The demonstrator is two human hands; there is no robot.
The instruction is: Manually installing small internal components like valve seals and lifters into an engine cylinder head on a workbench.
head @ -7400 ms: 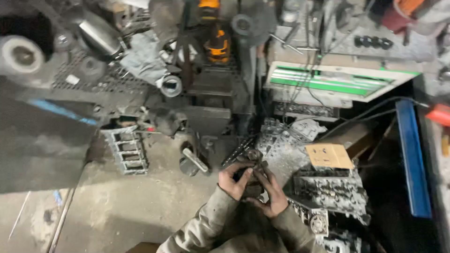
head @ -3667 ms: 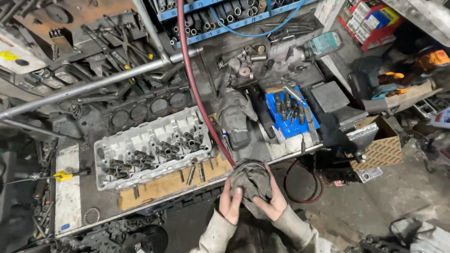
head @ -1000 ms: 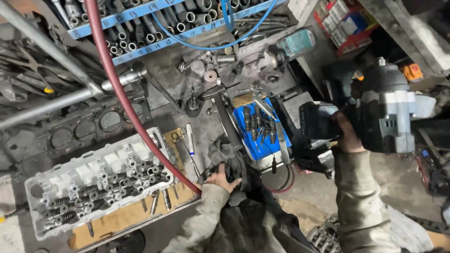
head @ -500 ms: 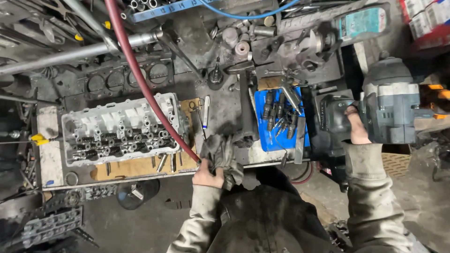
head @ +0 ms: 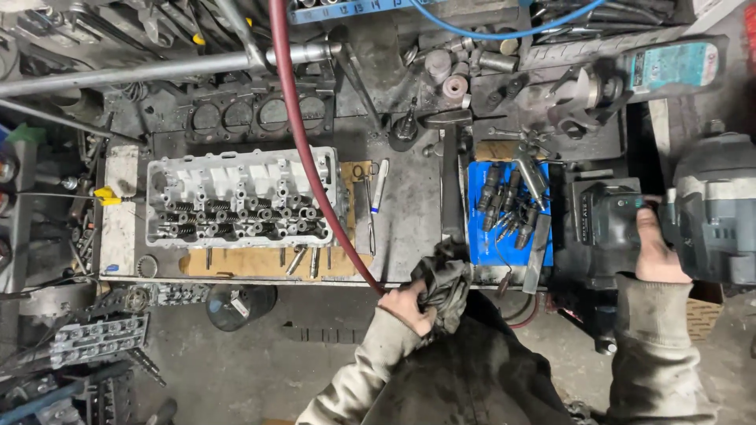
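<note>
My left hand (head: pixel 411 303) closed on rag (head: pixel 445 283), lower centre, as before. My right hand (head: pixel 655 250) clamps impact wrench (head: pixel 709 208), now farther right of frame.

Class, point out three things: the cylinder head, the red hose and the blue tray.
cylinder head (head: pixel 240 197), head view, middle of its top face
red hose (head: pixel 303 142), head view, mid-length
blue tray (head: pixel 478 236), head view, bare left edge

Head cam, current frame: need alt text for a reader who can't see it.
Seen from above, a person at a cluttered workbench holds a dirty rag in the left hand and a large cordless power tool in the right hand. A silver cylinder head and red hose lie at left.
</note>
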